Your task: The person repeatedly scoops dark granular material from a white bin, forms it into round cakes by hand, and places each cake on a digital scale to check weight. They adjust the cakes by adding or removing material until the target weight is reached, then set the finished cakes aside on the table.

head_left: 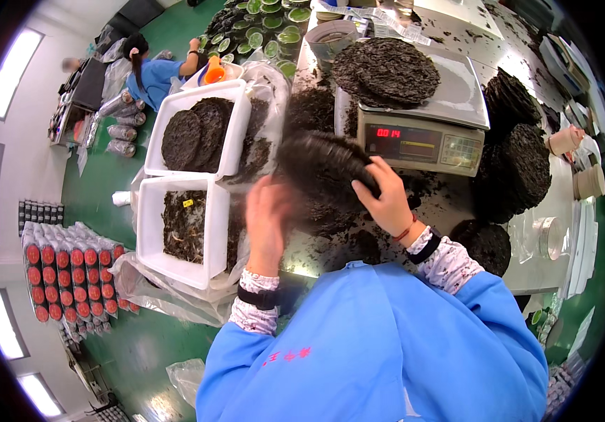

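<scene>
My right hand (387,200) grips the right edge of a stack of dark round dried seaweed cakes (328,163), tilted and blurred, over the metal table. My left hand (268,221) is blurred at the lower left of the stack; whether it touches the stack is unclear. Behind the stack stands a digital scale (424,142) with a lit red display. More round cakes (387,71) lie on its steel pan. Loose dark flakes (328,219) lie beneath the stack.
Left are a white tub (235,132) holding round cakes and another white tub (217,232) with loose flakes and a yellow tag. Dark cake stacks (526,169) stand right of the scale. A clear bucket (331,37) stands behind. A co-worker in blue (157,76) is at upper left.
</scene>
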